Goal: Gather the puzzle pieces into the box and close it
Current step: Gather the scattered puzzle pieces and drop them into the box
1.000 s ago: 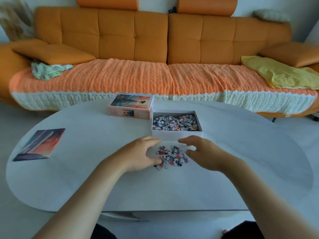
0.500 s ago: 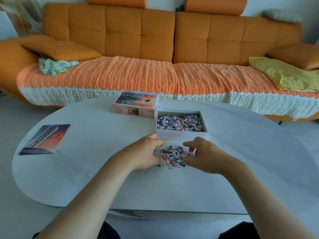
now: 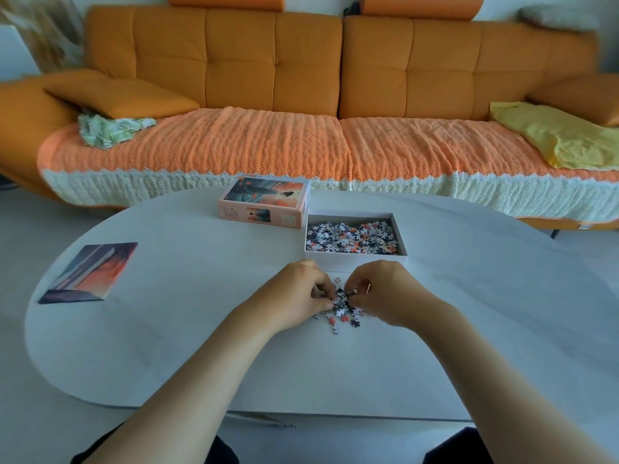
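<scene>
I cup left hand (image 3: 294, 296) and right hand (image 3: 385, 293) round the loose pieces (image 3: 341, 311) on the counter (image 3: 167, 329), each grip narrow and pinching the heap, so one scoop can carry it into the open box (image 3: 355, 260) just behind, lid (image 3: 264, 202) parked beside it.

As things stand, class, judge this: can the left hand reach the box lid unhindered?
Probably yes. Bare tabletop lies between the left hand and the lid, and the open box sits off to the right. It grips loose pieces, though, and should release them first.
</scene>
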